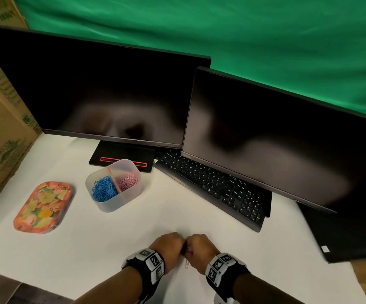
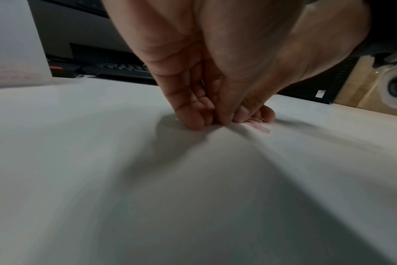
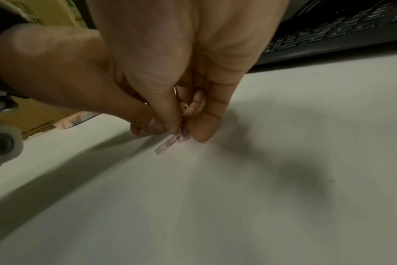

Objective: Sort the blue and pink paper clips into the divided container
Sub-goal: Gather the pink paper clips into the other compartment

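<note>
Between both hands' fingertips, thin looped pink clips are lying blurred on the smooth white table. Right hand is pinching them; left hand is curling, its hold hidden.

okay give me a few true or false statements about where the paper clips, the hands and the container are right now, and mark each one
1. The divided container holds blue clips in one compartment and pink clips in the other. True.
2. The floral tray holds blue clips. False: no clips show on it.
3. Both hands are together near the table's front edge. True: left hand, right hand.
4. The right hand's fingers pinch a blue clip. False: pink paper clips.
5. The container stands on the keyboard. False: it stands beside it, on the table.
</note>
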Tool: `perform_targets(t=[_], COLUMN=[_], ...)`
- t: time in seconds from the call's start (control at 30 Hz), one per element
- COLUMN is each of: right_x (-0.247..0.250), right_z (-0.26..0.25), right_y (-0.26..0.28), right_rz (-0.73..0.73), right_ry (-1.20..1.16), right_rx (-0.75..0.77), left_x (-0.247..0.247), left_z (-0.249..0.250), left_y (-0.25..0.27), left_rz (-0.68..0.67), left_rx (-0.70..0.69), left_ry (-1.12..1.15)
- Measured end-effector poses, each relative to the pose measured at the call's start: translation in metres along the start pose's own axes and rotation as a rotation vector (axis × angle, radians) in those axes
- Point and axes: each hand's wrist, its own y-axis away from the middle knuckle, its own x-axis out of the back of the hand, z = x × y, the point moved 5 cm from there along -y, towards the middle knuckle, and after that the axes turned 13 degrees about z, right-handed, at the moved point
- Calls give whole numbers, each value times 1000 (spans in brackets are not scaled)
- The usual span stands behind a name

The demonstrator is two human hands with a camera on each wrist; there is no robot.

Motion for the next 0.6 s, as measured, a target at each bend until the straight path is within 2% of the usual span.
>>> perform_targets(t=[0.17, 0.3, 0.5, 0.6], right_x=[2, 15, 58, 74], right_z=[-4, -18, -83, -123], right_y=[-9, -23, -81, -113], right_rz=[-47, -21, 106, 177], right_ry=[10, -27, 0, -18], right_rx=[44, 54, 137, 149], left_x=[5, 28, 115, 157], left_z=[-7, -18, -56, -84], left_y=[-2, -6, -20, -30], left_rz=[23, 67, 318, 426], left_rx=[-49, -35, 16, 90], left_ry=[-14, -8, 3, -18])
